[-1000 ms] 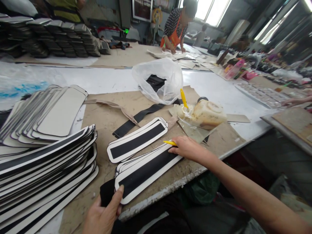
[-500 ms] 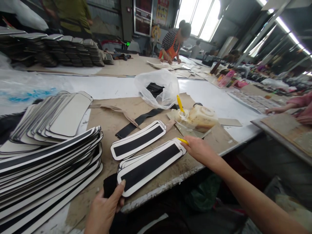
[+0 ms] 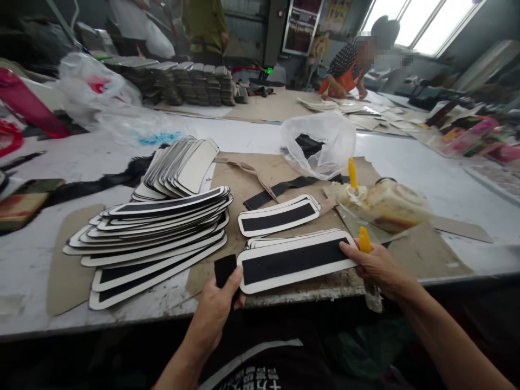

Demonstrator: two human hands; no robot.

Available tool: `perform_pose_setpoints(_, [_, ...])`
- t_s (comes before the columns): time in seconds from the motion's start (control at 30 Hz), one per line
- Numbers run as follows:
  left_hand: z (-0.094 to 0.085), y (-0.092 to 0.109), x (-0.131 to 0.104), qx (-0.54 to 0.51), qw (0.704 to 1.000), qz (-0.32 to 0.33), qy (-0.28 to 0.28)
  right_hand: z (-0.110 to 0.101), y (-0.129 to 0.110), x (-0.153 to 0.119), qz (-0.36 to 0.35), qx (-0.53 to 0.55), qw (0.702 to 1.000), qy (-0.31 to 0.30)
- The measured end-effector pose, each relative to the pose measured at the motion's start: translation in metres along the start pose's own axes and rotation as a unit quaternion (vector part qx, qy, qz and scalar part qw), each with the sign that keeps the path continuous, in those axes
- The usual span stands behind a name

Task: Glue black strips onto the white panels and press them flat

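Note:
A long white panel with a black strip along its middle [image 3: 298,262] is held level at the table's front edge. My left hand [image 3: 219,306] grips its left end, thumb on top, beside a black fabric piece [image 3: 225,269]. At the right end, my right hand [image 3: 377,268] pinches the panel between thumb and fingers. That same hand also keeps a yellow-handled brush [image 3: 364,240], whose pale, smeared end points down below the palm. Just behind lie a few similar panels [image 3: 278,215]. A second yellow handle [image 3: 352,173] stands in a glue-stained plastic container [image 3: 400,203].
Left of my hands is a fanned stack of striped panels [image 3: 162,233], with plain panels [image 3: 182,168] behind it. A clear plastic bag [image 3: 320,143] holds black material. Brown card [image 3: 260,168] covers part of the table. Across it a person in an orange apron [image 3: 343,81] leans over sheets.
My right hand now grips the panel's right end, with the brush turned upright in it. The panel has been lifted toward me. The view has swung left.

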State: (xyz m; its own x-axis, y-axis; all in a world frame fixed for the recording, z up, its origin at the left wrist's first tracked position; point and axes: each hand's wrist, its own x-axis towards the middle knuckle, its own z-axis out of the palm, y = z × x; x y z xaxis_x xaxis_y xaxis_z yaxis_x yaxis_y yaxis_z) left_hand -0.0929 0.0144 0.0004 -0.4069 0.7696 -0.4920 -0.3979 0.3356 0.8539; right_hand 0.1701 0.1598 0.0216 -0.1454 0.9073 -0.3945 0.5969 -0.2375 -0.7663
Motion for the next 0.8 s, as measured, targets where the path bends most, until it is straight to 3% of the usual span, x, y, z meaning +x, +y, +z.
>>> perform_pose_setpoints(0.13, [0.0,-0.002,-0.002,-0.022,0.999,0.022,0.013,0.009,-0.005,-0.013,-0.015,0.024,0.999,0.038])
perform_pose_setpoints(0.33, [-0.003,-0.009,0.009,-0.036,0.997,-0.005,0.069,0.02,0.002,-0.03,-0.086,0.006,0.994,0.067])
perform_pose_setpoints(0.53, [-0.006,-0.018,0.011,-0.049,0.991,0.079,0.093,0.033,0.004,-0.051,-0.138,-0.012,0.986,0.093])
perform_pose_setpoints(0.67, [-0.008,-0.018,0.009,-0.049,0.99,0.09,0.093,0.038,0.006,-0.057,-0.111,0.024,0.989,0.094])
perform_pose_setpoints(0.73, [-0.008,-0.014,0.007,-0.072,0.991,0.073,0.08,0.039,0.009,-0.057,-0.063,0.114,0.989,0.069])
perform_pose_setpoints(0.8, [-0.008,-0.009,0.004,-0.118,0.991,0.019,0.054,0.041,0.009,-0.057,-0.007,0.248,0.968,0.034])
